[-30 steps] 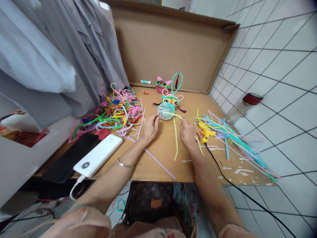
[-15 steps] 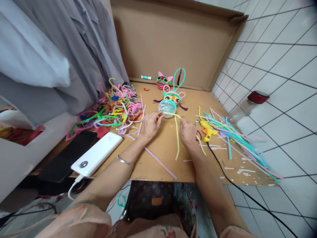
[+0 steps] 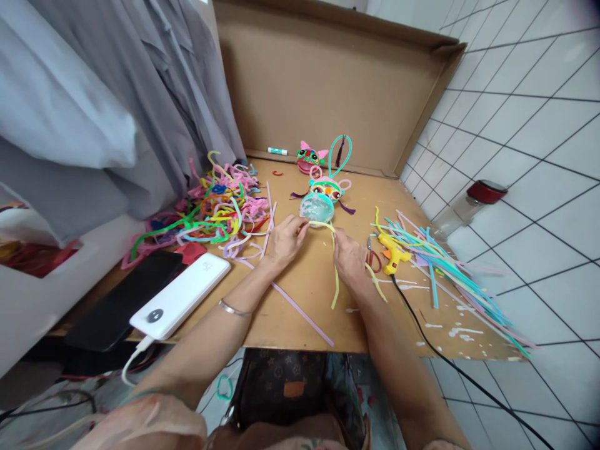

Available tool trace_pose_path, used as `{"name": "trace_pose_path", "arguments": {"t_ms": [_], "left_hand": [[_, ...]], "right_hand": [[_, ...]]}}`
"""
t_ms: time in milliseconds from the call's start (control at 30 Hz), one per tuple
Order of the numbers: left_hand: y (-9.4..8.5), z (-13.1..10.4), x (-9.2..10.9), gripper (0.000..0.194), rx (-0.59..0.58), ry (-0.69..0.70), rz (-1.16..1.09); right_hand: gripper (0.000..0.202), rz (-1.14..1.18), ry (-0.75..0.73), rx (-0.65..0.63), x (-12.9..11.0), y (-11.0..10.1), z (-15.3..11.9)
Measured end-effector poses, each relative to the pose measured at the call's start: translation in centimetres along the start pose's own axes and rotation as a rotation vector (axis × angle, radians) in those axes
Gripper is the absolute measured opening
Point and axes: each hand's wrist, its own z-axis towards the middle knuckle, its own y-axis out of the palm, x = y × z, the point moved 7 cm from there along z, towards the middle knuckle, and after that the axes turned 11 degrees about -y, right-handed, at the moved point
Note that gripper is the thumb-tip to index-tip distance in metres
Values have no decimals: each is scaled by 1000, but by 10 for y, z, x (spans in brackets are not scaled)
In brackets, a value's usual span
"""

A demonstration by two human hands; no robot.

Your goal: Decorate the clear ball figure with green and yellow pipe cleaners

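Note:
A pale yellow pipe cleaner (image 3: 322,224) runs between my two hands, just in front of a round clear container with a teal rim (image 3: 316,207). My left hand (image 3: 287,240) pinches one end of it. Further along the same strand, the fingers of my right hand (image 3: 349,255) are closed on it, and its tail sticks out behind that hand. Another pale yellow pipe cleaner (image 3: 335,287) lies on the table between the hands. Behind the container sits an animal face of pipe cleaners (image 3: 327,189) with pink ears, a teal loop and purple tassels.
Left stands a tangled heap of colourful pipe cleaners (image 3: 225,206), with a white power bank (image 3: 180,297) nearer. Right are red-handled scissors (image 3: 374,259), a yellow glue gun (image 3: 392,253) with a black cord, straight pipe cleaners (image 3: 450,265) and a red-lidded bottle (image 3: 485,192). Cardboard (image 3: 328,87) rises behind.
My right hand has moved left, closer to my left hand, along the pale yellow pipe cleaner. The strand between them is shorter. The view has shifted slightly.

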Motion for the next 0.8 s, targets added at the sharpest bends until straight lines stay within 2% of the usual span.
{"name": "trace_pose_path", "arguments": {"t_ms": [67,233,333,567,800], "left_hand": [[-1,-1,1,21,10,17,-9],[-3,-2,3,20,60,69,-34],[-2,-1,2,19,80,81,-50],[1,0,0,18,23,-27,-145],[26,-3,-14,17,-165,-399,-525]], "right_hand": [[41,38,-29,79,-1,-2,0],[40,123,-177,397,-4,-12,-1],[34,152,-223,512,-4,-14,-4],[29,160,-228,586,-3,-17,-8],[31,161,-200,574,6,-14,-5]]}}
